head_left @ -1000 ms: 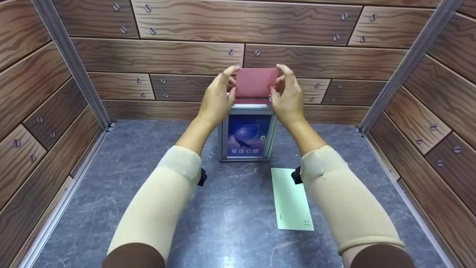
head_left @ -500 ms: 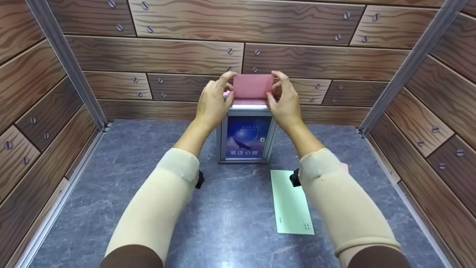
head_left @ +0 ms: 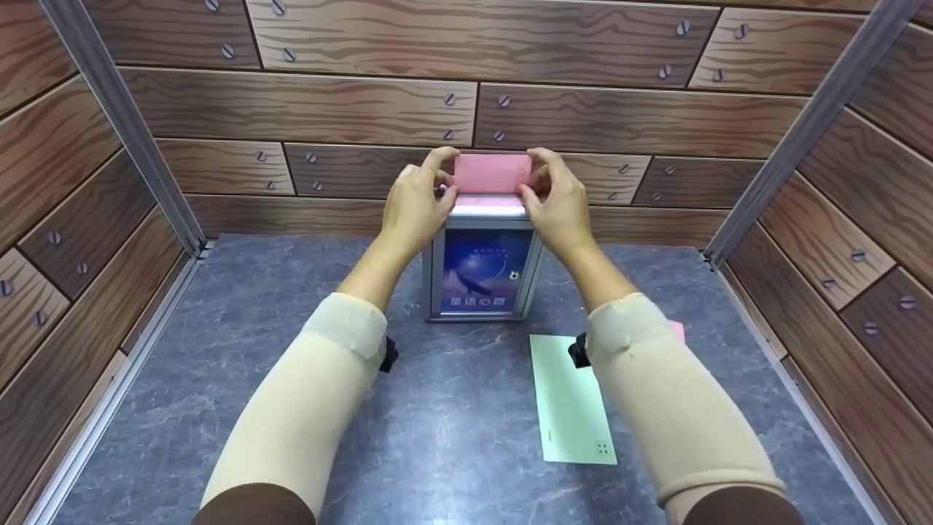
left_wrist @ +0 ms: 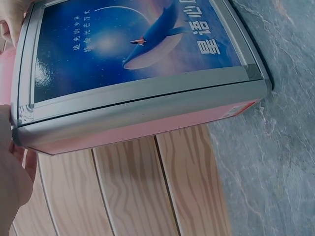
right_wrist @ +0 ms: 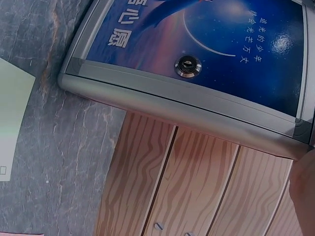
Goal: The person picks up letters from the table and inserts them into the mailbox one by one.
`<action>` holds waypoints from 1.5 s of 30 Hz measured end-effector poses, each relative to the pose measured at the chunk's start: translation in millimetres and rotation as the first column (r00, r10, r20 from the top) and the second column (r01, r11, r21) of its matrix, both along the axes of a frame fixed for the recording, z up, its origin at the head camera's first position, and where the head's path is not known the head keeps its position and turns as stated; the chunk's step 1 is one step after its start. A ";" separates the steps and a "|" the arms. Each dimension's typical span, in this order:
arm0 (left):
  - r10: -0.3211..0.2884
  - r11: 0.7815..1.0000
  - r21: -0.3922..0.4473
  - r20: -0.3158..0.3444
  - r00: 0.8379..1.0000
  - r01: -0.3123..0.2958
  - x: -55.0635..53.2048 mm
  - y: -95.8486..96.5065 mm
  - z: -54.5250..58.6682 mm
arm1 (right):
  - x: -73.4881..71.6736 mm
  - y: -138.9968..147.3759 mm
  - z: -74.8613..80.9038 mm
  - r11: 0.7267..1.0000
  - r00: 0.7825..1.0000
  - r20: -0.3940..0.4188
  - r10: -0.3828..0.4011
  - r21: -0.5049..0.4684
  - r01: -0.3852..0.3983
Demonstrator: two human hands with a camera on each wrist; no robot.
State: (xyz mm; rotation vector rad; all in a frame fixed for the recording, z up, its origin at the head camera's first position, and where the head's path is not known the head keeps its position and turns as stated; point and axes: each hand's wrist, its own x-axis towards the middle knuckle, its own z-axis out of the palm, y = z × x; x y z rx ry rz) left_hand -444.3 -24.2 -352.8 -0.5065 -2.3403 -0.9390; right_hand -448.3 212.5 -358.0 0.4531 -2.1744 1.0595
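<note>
A pink envelope (head_left: 490,173) stands upright at the top of a metal-framed letter box (head_left: 433,273), its lower part hidden at the box top. My left hand (head_left: 415,204) pinches its left edge between thumb and fingers. On the opposite edge, my right hand (head_left: 563,208) pinches it likewise. Both hands are close by the box's upper corners. The box front has a blue whale picture with white characters and a round lock (right_wrist: 187,65). In the left wrist view, part of my left hand shows beside the box's top end.
A green envelope (head_left: 572,408) lies flat on the grey marbled table (head_left: 437,423), right of and nearer than the box. The edge of another pink piece (head_left: 678,331) peeks out behind my right sleeve. Wood-patterned walls (head_left: 364,109) surround the table at the back and sides.
The pink envelope has moved down at the box top, and less of it shows above. Both hands have come down with it. A pink edge now shows beside the right sleeve.
</note>
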 end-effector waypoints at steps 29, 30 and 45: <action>0.007 0.998 0.065 0.016 1.000 -0.008 3.9 2.2 -7.9 | -1.6 0.5 -9.4 0.998 1.000 0.008 -0.002 -0.061 0.002; 0.011 0.998 0.065 0.024 1.000 -0.012 4.5 2.5 -7.7 | -1.3 0.2 -9.6 0.997 1.000 0.008 -0.002 -0.071 0.002; 0.019 0.998 0.063 -0.033 0.999 -0.017 13.4 1.6 -15.6 | 11.7 3.4 -15.3 0.851 0.976 -0.033 0.213 -0.484 -0.203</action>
